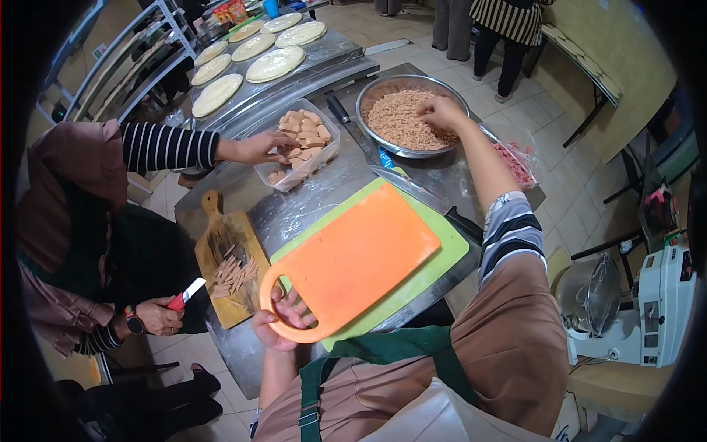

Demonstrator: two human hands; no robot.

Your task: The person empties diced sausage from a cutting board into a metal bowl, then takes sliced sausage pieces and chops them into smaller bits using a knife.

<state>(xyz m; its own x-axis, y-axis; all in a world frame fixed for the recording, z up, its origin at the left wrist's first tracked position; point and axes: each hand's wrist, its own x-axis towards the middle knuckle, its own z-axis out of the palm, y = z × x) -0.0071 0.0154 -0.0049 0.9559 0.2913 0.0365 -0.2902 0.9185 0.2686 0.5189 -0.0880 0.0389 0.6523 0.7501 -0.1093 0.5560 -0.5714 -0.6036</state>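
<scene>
My left hand (283,317) grips the handle loop of an orange cutting board (361,258), tilted over a green cutting board (449,254). Fingers curled, my right hand (443,114) reaches into a metal bowl (361,107) full of finely chopped pinkish-brown food (401,121); whatever lies between the fingertips is hidden. A black-handled knife (464,223) lies across the green board's far edge. A co-worker's hand (261,147) reaches into a plastic container (329,153) of sausage-like chunks (305,129); their other hand (160,317) holds a red-handled knife (184,295).
A wooden board (228,313) with cut strips (234,274) lies at the left. Another dark handle (337,108) rests near the bowl. Bagged reddish meat (514,162) is right of it. Flat dough rounds (276,64) cover the far table; a mixer (655,309) stands right.
</scene>
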